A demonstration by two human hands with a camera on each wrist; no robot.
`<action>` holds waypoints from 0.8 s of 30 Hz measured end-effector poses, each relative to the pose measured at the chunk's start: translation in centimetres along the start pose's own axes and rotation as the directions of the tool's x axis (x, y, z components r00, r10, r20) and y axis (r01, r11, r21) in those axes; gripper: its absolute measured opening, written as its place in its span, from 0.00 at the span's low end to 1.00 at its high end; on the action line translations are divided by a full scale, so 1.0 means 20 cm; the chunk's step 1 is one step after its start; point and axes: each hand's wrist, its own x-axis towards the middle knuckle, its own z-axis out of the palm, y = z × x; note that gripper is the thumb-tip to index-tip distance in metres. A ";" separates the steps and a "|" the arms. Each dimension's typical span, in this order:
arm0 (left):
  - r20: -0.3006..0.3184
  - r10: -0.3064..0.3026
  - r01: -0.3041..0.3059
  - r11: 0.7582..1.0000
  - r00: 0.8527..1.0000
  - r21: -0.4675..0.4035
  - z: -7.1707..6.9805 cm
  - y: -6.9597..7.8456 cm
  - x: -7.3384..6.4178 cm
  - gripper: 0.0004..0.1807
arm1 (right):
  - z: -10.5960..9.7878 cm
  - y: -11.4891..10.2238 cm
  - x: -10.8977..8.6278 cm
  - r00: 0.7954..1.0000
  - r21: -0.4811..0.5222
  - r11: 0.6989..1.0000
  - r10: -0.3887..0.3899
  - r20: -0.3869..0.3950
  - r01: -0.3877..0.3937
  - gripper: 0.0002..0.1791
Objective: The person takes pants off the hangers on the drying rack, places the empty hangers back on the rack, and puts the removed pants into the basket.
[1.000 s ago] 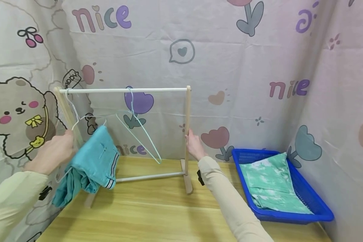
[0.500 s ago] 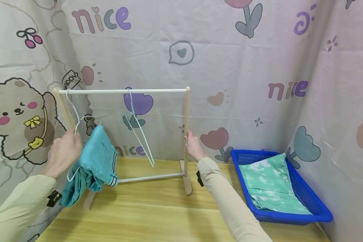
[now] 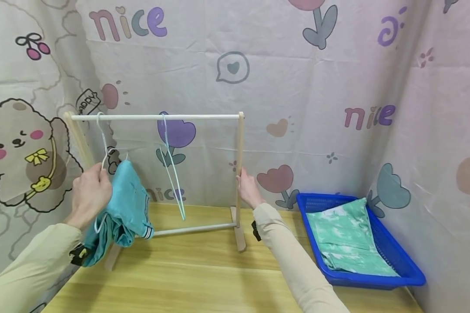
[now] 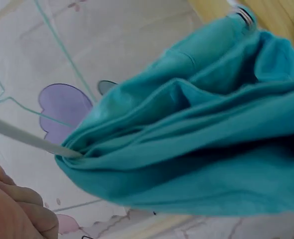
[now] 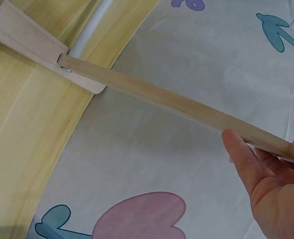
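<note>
My left hand grips a white hanger near the base of its neck, with the hook over the rack's white top rail. Folded teal trousers with a striped waistband hang over this hanger; in the left wrist view the trousers drape in layers beside my curled fingers. On the right side, my right hand holds the rack's wooden post; in the right wrist view its fingers lie against the post. Between both hands a bare pale blue hanger hangs from the rail.
A blue plastic basket at the right holds a folded green-and-white tie-dye cloth. The rack's lower bar and wooden foot stand on a wood-grain table. Printed curtains enclose the back and sides.
My left hand has moved right with the hanger and trousers, and the hook has slid right along the rail. The bare hanger has swung round to appear narrower. My right hand stays on the post.
</note>
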 end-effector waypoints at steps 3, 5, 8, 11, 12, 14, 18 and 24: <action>-0.039 0.019 -0.019 1.000 0.999 -0.017 0.00 0.02 0.01 0.23 | -0.01 0.00 -0.01 1.000 0.013 1.000 0.009 0.004 -0.009 0.13; -0.060 0.025 -0.026 0.999 0.998 -0.025 0.00 0.04 0.01 0.23 | -0.01 0.00 -0.01 1.000 0.016 1.000 0.016 0.004 -0.016 0.13; -0.070 0.023 -0.026 0.999 0.997 -0.042 -0.01 0.05 0.01 0.23 | -0.01 -0.01 -0.01 1.000 0.013 1.000 0.017 -0.001 -0.017 0.14; -0.062 0.011 -0.014 0.999 0.998 -0.052 -0.01 0.07 0.01 0.24 | -0.01 0.00 -0.01 1.000 0.006 1.000 0.013 0.003 -0.013 0.13; -0.057 0.009 -0.013 0.998 0.998 -0.055 -0.01 0.08 0.01 0.24 | 0.00 0.00 -0.01 1.000 0.006 1.000 0.013 0.006 -0.013 0.13; -0.049 0.012 -0.015 0.998 0.999 -0.057 -0.01 0.09 0.00 0.24 | 0.00 0.00 -0.01 1.000 0.002 1.000 0.009 0.003 -0.009 0.13; -0.066 0.027 -0.031 0.997 0.997 -0.068 -0.02 0.10 -0.01 0.25 | 0.00 0.01 -0.01 1.000 -0.002 1.000 -0.002 -0.003 0.002 0.12; -0.086 0.043 -0.051 0.995 0.995 -0.090 -0.03 0.13 -0.03 0.25 | 0.00 0.00 0.00 1.000 -0.006 1.000 0.001 -0.001 -0.001 0.13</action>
